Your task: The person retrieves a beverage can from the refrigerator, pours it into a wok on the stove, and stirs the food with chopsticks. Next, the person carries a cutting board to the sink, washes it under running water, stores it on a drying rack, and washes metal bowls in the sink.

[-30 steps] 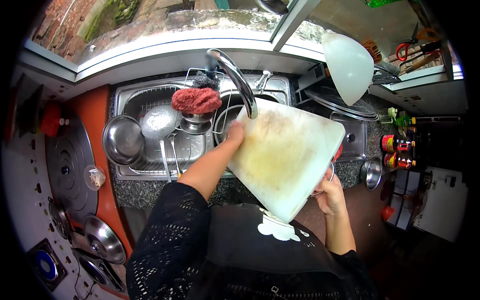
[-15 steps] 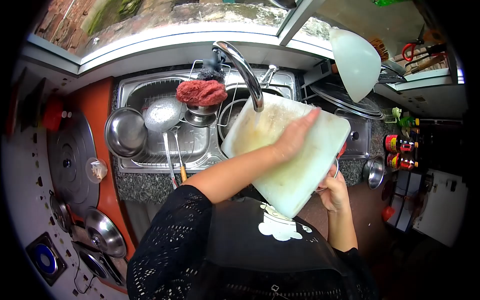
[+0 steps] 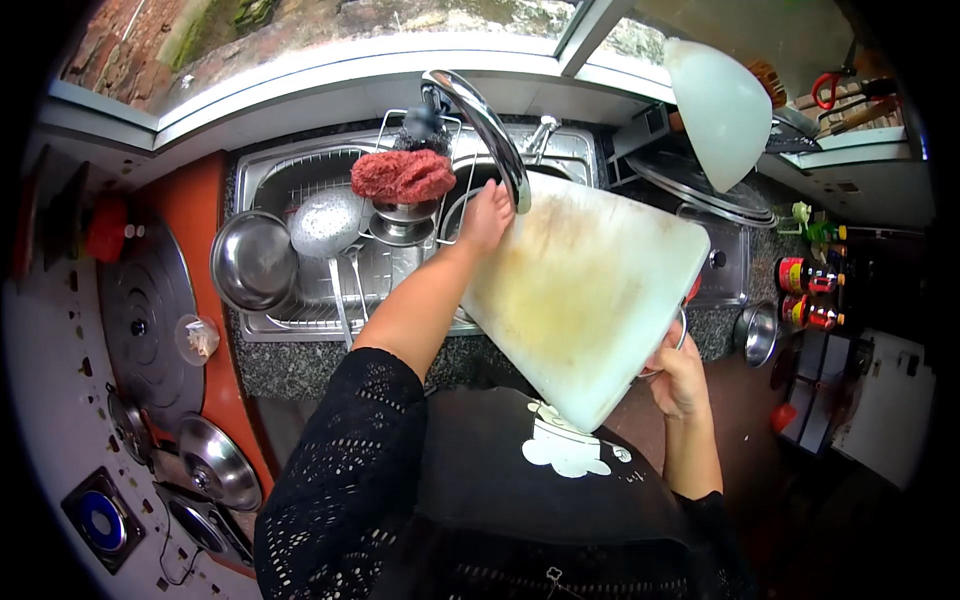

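A large white cutting board (image 3: 590,290) with yellowish-brown stains is tilted over the sink's right basin, below the chrome faucet (image 3: 490,130). My left hand (image 3: 487,217) is at the board's upper left edge, beside the spout, its fingers closed around that edge. Low on the right side, my right hand (image 3: 682,378) grips the board by its metal ring handle (image 3: 682,328); some of its fingers are hidden behind the board. Left of the faucet, a red scrubbing cloth (image 3: 402,176) rests on a wire rack above a small metal bowl.
In the left basin (image 3: 385,290) are a skimmer (image 3: 327,222) and a steel bowl (image 3: 254,262). Pot lids (image 3: 700,190) and a hanging pale green bowl (image 3: 718,112) are on the right. Sauce bottles (image 3: 808,275) and a small steel bowl (image 3: 757,333) stand farther right.
My left hand has moved from the middle of the board's face leftward to its upper left edge. My right hand keeps its hold; the board has shifted slightly right.
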The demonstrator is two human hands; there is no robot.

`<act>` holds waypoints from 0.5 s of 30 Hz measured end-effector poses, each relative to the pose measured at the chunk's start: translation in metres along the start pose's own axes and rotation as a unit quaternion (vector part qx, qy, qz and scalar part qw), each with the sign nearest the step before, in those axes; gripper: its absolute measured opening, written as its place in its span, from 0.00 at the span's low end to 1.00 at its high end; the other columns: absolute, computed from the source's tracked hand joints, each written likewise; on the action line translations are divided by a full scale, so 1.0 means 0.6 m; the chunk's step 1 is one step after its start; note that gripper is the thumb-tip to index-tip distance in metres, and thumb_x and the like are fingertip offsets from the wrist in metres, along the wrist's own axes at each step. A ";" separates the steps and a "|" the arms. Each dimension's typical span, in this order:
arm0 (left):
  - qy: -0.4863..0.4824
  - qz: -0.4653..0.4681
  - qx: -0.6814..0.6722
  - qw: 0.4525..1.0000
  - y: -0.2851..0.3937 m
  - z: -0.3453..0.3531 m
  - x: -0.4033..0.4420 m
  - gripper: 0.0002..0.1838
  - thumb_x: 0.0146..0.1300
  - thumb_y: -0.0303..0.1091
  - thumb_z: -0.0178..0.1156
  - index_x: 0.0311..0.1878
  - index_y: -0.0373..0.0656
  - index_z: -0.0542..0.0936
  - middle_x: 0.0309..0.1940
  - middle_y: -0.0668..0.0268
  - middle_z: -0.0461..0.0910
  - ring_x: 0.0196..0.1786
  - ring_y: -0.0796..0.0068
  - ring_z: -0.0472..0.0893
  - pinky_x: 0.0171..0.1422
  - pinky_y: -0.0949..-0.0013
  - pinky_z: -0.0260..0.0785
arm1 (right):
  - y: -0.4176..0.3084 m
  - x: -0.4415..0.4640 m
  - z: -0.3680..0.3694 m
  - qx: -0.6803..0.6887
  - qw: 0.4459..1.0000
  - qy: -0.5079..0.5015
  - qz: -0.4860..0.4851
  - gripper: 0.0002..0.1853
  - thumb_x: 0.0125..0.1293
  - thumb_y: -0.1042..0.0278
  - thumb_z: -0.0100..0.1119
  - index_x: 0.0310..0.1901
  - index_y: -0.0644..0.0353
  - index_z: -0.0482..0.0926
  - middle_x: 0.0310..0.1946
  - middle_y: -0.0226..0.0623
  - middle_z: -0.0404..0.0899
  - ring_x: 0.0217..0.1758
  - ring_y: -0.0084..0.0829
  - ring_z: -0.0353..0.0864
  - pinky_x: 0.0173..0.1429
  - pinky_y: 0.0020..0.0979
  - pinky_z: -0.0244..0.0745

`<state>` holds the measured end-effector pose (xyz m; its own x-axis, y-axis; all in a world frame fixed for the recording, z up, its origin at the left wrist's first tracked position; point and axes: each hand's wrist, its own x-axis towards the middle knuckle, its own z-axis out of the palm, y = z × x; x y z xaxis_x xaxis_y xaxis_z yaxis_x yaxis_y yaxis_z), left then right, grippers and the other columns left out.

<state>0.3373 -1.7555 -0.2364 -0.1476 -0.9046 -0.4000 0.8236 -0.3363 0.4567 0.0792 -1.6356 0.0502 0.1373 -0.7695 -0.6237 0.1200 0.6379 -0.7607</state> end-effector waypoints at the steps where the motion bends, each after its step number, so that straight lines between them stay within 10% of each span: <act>1: -0.014 -0.014 -0.035 0.999 0.023 0.041 -0.020 0.33 0.76 0.46 0.35 0.72 0.27 0.55 0.75 0.51 0.55 0.77 0.61 0.56 0.81 0.62 0.47 | 0.000 0.002 -0.005 0.000 1.000 -0.005 0.003 0.32 0.44 0.79 0.53 0.59 0.67 0.71 0.38 0.31 0.79 0.34 0.21 0.77 0.37 0.22 0.72; 7: -0.041 -0.005 -0.081 0.996 -0.003 0.211 -0.101 0.27 0.77 0.42 0.35 0.66 0.29 0.67 0.69 0.52 0.66 0.75 0.61 0.60 0.79 0.60 0.50 | 0.012 0.006 -0.020 0.005 1.000 -0.004 0.008 0.33 0.46 0.78 0.51 0.60 0.66 0.70 0.39 0.33 0.80 0.35 0.24 0.80 0.39 0.25 0.77; 11: -0.175 -0.014 0.170 0.970 -0.002 0.322 -0.232 0.28 0.77 0.41 0.35 0.72 0.32 0.60 0.73 0.54 0.62 0.77 0.58 0.56 0.81 0.58 0.42 | 0.011 0.011 -0.017 0.013 1.000 0.001 0.004 0.32 0.48 0.79 0.48 0.61 0.66 0.69 0.41 0.35 0.80 0.37 0.27 0.80 0.40 0.28 0.79; 15: -0.315 0.224 0.571 0.725 -0.049 0.297 -0.281 0.34 0.76 0.44 0.34 0.77 0.34 0.44 0.78 0.49 0.41 0.81 0.54 0.38 0.82 0.57 0.31 | -0.008 0.012 0.017 0.052 0.998 0.037 0.006 0.30 0.50 0.79 0.47 0.60 0.66 0.69 0.42 0.38 0.80 0.39 0.29 0.82 0.40 0.31 0.83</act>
<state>0.2405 -1.6399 -0.0404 -0.5223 -0.8095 0.2682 -0.0710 0.3547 0.9323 0.0894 -1.6441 0.0513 0.0663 -0.7597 -0.6469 0.2203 0.6434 -0.7331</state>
